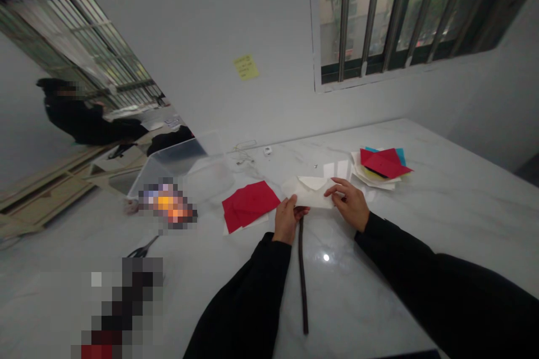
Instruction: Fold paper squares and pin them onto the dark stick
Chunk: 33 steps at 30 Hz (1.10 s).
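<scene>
A white paper envelope (pixel 309 197) with a pointed flap is held just above the marble-patterned table. My left hand (pixel 287 219) grips its lower left corner, thumb on top and fingers underneath. At the right edge, my right hand (pixel 349 203) has its fingertips on the paper near the flap, with the fingers bent and partly spread. A dark brown stick (pixel 302 280) lies lengthwise on the table, its far end by my left hand. Left of the envelope are overlapping red envelopes (pixel 250 205) with white paper beneath.
To the right sits a pile of red, white, yellow and blue envelopes (pixel 383 164). A clear plastic box (pixel 168 165), scissors (pixel 143 249) and blurred items are on the left. A white charger (pixel 268 151) and cable lie near the wall. A person (pixel 80 115) sits farther off.
</scene>
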Tool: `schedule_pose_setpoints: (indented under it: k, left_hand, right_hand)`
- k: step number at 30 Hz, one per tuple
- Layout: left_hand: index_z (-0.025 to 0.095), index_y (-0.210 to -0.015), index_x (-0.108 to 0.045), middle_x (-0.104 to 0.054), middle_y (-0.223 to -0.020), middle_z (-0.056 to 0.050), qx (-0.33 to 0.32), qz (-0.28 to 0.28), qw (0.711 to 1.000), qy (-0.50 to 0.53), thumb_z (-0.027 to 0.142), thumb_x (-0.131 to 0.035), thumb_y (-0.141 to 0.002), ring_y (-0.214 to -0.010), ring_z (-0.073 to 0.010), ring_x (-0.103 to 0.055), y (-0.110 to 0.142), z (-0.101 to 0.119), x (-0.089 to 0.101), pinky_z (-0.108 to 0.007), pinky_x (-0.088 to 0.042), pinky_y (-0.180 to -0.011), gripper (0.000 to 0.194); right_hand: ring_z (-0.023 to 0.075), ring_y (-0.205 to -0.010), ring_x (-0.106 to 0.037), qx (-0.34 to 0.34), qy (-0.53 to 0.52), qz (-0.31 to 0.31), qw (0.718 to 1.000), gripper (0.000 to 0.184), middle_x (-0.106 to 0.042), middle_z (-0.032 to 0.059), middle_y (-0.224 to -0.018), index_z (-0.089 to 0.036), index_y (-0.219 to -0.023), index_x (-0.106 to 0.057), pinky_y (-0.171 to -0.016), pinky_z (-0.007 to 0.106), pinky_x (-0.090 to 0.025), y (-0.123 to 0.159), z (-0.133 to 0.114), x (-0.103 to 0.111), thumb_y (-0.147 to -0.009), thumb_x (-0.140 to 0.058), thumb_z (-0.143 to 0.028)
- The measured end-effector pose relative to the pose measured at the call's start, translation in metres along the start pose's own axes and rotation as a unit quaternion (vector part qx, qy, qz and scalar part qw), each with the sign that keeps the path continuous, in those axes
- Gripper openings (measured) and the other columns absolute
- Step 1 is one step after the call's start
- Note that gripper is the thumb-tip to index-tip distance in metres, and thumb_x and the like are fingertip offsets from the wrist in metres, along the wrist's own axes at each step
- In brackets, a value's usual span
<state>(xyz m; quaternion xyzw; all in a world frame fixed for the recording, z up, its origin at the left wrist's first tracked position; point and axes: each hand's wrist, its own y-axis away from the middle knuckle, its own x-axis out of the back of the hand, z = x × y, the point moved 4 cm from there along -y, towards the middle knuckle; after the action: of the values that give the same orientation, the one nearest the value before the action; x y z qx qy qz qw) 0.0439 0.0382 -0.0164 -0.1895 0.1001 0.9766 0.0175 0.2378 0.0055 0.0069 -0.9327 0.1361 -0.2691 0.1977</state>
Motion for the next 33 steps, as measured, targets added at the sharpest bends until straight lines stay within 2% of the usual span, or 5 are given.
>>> schedule_pose_setpoints:
  k: [7, 13, 17, 22, 33]
  left_hand:
    - [0.013, -0.108, -0.067, -0.070, -0.105, -0.008, -0.004, -0.087, 0.996, -0.032, 0.028, -0.079, -0.069, -0.081, -0.0140, -0.065, 0.002, 0.007, -0.003, -0.024, -0.054, -0.070, 0.044]
    - [0.020, -0.125, -0.051, -0.066, -0.110, -0.009, -0.027, -0.091, 0.995, -0.037, 0.017, -0.083, -0.059, -0.089, -0.0173, -0.066, 0.000, 0.013, 0.002, -0.029, -0.053, -0.079, 0.074]
    - [0.020, -0.099, -0.054, -0.064, -0.100, -0.002, -0.115, -0.077, 0.988, -0.074, 0.022, -0.080, -0.062, -0.086, -0.0146, -0.064, -0.005, 0.020, 0.008, -0.029, -0.051, -0.080, 0.045]
    - [0.016, -0.071, -0.059, -0.068, -0.097, -0.005, -0.144, -0.071, 0.975, -0.153, 0.026, -0.076, -0.067, -0.092, -0.0176, -0.065, -0.006, 0.023, 0.009, -0.030, -0.050, -0.085, 0.020]
    - [0.016, -0.107, -0.075, -0.074, -0.110, -0.011, -0.139, -0.016, 0.969, -0.205, 0.022, -0.072, -0.071, -0.092, -0.0209, -0.069, -0.010, 0.029, 0.018, -0.035, -0.053, -0.089, 0.037]
  right_hand:
    - [0.0248, -0.126, -0.055, 0.023, 0.002, -0.016, 1.000, 0.068, -0.056, 0.0067, -0.142, -0.021, -0.136, -0.059, -0.099, 0.038, -0.048, -0.001, 0.006, -0.003, -0.071, -0.046, -0.008]
    - [0.0203, -0.082, -0.067, -0.058, -0.024, -0.016, 0.998, 0.062, -0.069, 0.0064, -0.121, -0.021, -0.132, -0.063, -0.074, 0.033, -0.053, -0.002, 0.014, 0.001, -0.072, -0.048, -0.014]
    - [0.0133, -0.051, -0.055, -0.137, -0.067, -0.037, 0.988, 0.060, -0.074, 0.0022, -0.085, -0.020, -0.128, -0.066, -0.056, 0.027, -0.048, -0.004, 0.023, 0.000, -0.070, -0.049, -0.017]
    - [0.0107, -0.053, -0.054, -0.156, -0.136, -0.037, 0.978, 0.062, -0.074, 0.0043, -0.092, -0.018, -0.127, -0.067, -0.056, 0.025, -0.048, -0.007, 0.024, -0.002, -0.067, -0.049, -0.018]
    - [0.0086, -0.043, -0.040, -0.199, -0.178, -0.098, 0.959, 0.068, -0.055, -0.0053, -0.052, -0.014, -0.134, -0.062, -0.046, 0.021, -0.038, -0.003, 0.023, -0.009, -0.068, -0.051, -0.019]
